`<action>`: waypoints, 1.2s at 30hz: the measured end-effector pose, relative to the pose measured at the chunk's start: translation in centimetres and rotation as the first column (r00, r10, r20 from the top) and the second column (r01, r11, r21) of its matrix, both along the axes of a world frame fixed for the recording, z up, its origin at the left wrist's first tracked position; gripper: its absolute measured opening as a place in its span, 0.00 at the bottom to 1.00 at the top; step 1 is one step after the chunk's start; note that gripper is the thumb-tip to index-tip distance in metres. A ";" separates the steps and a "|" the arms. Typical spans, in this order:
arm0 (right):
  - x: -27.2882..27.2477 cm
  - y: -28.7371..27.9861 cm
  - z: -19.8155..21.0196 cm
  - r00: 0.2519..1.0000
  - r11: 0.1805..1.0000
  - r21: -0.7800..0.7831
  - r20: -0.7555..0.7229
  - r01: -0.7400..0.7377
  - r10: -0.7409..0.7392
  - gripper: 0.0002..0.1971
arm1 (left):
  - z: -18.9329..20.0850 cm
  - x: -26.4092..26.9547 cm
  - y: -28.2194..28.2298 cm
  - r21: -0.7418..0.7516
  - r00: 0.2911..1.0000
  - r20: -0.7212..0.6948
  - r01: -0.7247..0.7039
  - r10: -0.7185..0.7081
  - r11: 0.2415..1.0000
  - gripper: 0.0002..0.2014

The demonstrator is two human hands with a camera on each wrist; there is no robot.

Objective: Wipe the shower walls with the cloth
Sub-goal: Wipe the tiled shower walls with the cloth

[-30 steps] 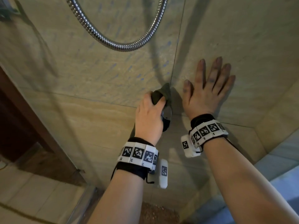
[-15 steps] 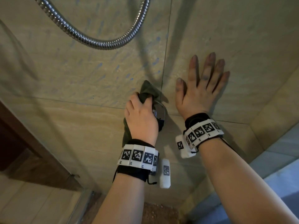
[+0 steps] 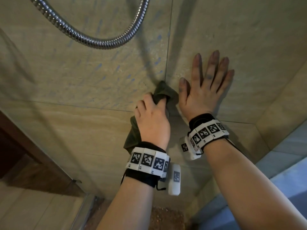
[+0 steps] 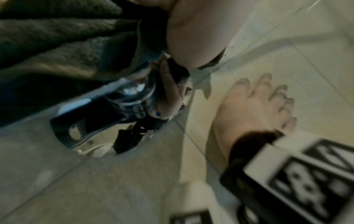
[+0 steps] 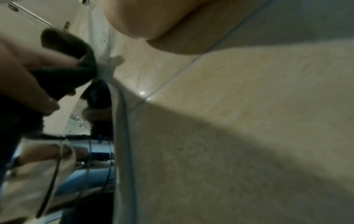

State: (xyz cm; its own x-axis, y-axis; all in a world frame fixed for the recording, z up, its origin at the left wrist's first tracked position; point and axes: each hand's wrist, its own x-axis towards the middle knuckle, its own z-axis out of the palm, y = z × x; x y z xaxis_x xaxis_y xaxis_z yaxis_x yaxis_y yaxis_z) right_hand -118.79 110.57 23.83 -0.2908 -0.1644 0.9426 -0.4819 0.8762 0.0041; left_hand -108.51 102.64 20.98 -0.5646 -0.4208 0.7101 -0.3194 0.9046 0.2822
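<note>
- Cloth (image 3: 163, 93): a dark green rag, bunched up and pressed against the tiled shower wall (image 3: 69, 77) at the meeting of a vertical and a horizontal grout line. A loose tail hangs below the wrist.
- Left hand (image 3: 152, 122): fingers and thumb are curled round the cloth, grasping it firmly against the tile. A shiny chrome fitting (image 4: 132, 94) sits on the wall just under this hand; its exact shape is too blurred to tell.
- Right hand (image 3: 201, 90): flat on the wall just right of the cloth, fingers straight and spread, holding nothing. It appears to serve as a brace.
- Shower hose (image 3: 93, 40): a ribbed metal loop hanging against the wall, above and to the left of both hands.
- Step in hand: judged to be mid-wipe, working the area around the fitting. Bluish streaks show on the tile up and to the left.
- Next move: calls for steady pressure and a stroke towards the streaked tile, keeping the cloth clear of the hose.
</note>
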 end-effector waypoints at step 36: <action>-0.1 -0.1 0.0 0.999 0.999 -0.002 0.008 0.032 -0.032 0.29 | -1.0 1.3 -1.8 0.200 0.989 0.025 -0.145 0.143 0.969 0.17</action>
